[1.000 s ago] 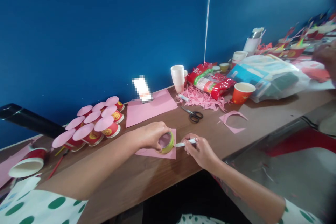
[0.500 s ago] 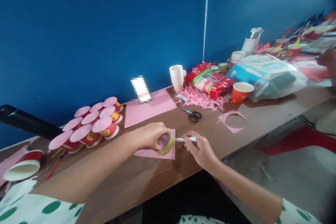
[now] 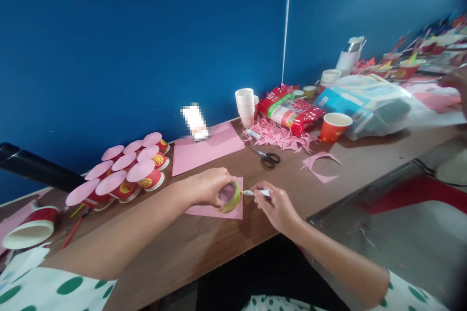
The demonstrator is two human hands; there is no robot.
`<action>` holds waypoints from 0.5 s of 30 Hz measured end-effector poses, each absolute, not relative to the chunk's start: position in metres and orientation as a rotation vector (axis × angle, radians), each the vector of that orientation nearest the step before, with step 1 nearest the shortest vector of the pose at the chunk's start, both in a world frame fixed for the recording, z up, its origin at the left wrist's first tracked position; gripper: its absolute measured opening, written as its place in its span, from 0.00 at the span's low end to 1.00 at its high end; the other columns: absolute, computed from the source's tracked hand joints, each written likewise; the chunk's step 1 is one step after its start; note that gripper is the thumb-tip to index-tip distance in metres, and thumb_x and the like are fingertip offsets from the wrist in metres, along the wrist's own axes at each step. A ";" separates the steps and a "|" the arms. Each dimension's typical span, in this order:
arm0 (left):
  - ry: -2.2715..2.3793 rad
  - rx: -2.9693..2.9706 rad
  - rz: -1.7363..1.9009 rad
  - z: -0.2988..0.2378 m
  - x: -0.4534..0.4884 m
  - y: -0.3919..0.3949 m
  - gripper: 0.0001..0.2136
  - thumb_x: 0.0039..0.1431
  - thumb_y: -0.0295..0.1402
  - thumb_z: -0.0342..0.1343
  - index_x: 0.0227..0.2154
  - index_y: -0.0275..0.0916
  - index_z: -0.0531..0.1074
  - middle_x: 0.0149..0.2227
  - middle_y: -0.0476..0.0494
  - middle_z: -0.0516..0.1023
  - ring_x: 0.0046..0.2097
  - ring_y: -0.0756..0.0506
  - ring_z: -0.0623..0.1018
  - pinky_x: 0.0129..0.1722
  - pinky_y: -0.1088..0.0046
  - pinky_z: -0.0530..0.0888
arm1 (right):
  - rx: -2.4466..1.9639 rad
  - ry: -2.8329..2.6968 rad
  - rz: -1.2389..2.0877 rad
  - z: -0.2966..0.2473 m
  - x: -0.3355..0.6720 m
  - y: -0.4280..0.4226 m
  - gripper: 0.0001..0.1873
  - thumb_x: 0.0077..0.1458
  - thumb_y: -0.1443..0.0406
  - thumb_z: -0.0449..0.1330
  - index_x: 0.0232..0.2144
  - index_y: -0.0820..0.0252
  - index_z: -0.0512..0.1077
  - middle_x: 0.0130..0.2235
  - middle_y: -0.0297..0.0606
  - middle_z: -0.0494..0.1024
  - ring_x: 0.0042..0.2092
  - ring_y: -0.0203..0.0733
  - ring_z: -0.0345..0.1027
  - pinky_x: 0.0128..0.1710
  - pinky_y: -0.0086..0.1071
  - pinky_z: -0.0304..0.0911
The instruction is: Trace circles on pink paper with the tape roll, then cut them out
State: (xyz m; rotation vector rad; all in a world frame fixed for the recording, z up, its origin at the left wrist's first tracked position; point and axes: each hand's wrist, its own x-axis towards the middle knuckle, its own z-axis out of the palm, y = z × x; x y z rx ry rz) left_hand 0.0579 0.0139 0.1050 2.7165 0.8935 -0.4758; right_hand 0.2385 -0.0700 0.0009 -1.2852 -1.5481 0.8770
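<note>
My left hand (image 3: pixel 213 187) grips a yellow-green roll of tape (image 3: pixel 233 200) and holds it on a small pink paper square (image 3: pixel 204 212). A white pen (image 3: pixel 257 193) is pinched in my right hand (image 3: pixel 277 206), its tip at the right rim of the tape roll. Whether the tip touches the paper I cannot tell. Beyond my hands lie black-handled scissors (image 3: pixel 269 159) and a larger pink sheet (image 3: pixel 207 148). A cut pink paper offcut (image 3: pixel 323 166) with a round gap rests to the right.
Several red cups topped with pink discs (image 3: pixel 126 180) stand at left, near a tipped cup (image 3: pixel 31 231). Pink scraps (image 3: pixel 280 133), stacked white cups (image 3: pixel 245 107), a red package (image 3: pixel 290 112), an orange cup (image 3: pixel 335 127) and a plastic bag (image 3: pixel 372 107) line the back. Another person's hand (image 3: pixel 456 82) shows far right.
My hands, the tape roll and the pen stay almost in place, with only a slight shift of the whole view. At far right, the other person's hand has moved a little.
</note>
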 end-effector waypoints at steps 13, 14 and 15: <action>0.882 2.698 -0.478 0.106 0.059 0.014 0.23 0.36 0.34 0.62 0.41 0.38 0.69 0.37 0.41 0.71 0.37 0.42 0.72 0.32 0.71 0.67 | -1.220 -1.620 0.856 0.008 0.239 -0.078 0.09 0.56 0.65 0.51 0.28 0.59 0.70 0.21 0.30 0.65 0.23 0.34 0.56 0.23 0.25 0.52; 0.883 2.697 -0.481 0.106 0.059 0.014 0.23 0.36 0.35 0.62 0.40 0.38 0.69 0.37 0.41 0.71 0.37 0.42 0.72 0.32 0.71 0.67 | -1.211 -1.620 0.863 0.008 0.239 -0.078 0.09 0.56 0.65 0.51 0.28 0.59 0.70 0.21 0.30 0.65 0.23 0.33 0.56 0.23 0.25 0.52; 0.888 2.697 -0.484 0.105 0.058 0.014 0.23 0.36 0.35 0.62 0.40 0.38 0.69 0.37 0.41 0.71 0.37 0.42 0.72 0.32 0.71 0.67 | -1.200 -1.619 0.876 0.008 0.239 -0.079 0.09 0.56 0.65 0.51 0.27 0.59 0.70 0.21 0.30 0.65 0.23 0.33 0.56 0.23 0.24 0.52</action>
